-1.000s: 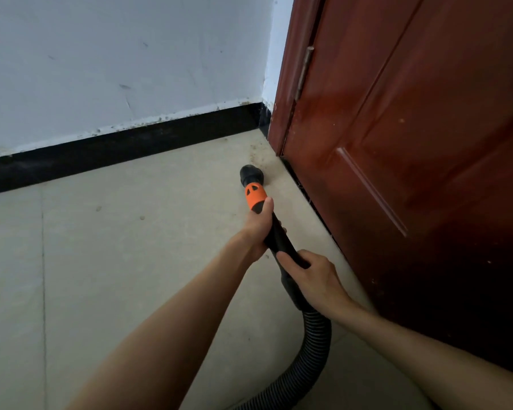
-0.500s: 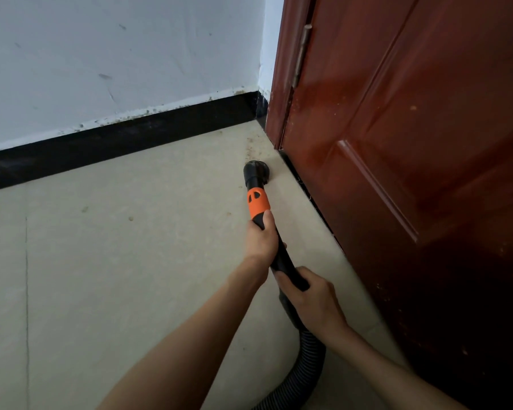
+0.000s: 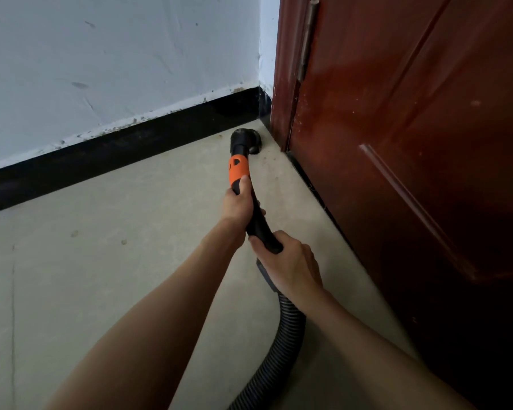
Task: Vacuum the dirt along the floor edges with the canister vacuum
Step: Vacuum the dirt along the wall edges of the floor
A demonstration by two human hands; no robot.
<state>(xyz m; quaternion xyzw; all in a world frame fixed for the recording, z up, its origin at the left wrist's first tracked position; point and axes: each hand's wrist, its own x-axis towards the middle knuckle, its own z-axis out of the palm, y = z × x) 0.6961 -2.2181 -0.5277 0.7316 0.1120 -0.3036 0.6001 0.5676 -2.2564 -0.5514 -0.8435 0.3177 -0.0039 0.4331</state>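
Beige floor tiles (image 3: 95, 261) meet a white wall (image 3: 116, 54) with a black baseboard (image 3: 131, 149) along its foot, and a glossy red-brown door (image 3: 412, 143) fills the right side. Compared with half a second ago, the round black brush head (image 3: 245, 140) has moved forward along the floor: it was out beside the bottom edge of the door, and now it sits right in the corner, just beside the baseboard and the door frame (image 3: 285, 84). Specks of dirt (image 3: 267, 161) lie on the tile near it.

Seen from the head camera, the vacuum wand (image 3: 249, 196) runs its long axis from the lower right up and away toward the corner, brush end pointing at the baseboard. An orange collar (image 3: 238, 170) sits behind the brush. A ribbed black hose (image 3: 288, 335) trails from the rear of the wand down toward the bottom of the frame.

Both arms reach forward. The left hand (image 3: 239, 204) grips the wand just behind the orange collar, thumb lying along the top. The right hand (image 3: 290, 264) is curled round the rear of the wand, where the hose joins, knuckles upward.
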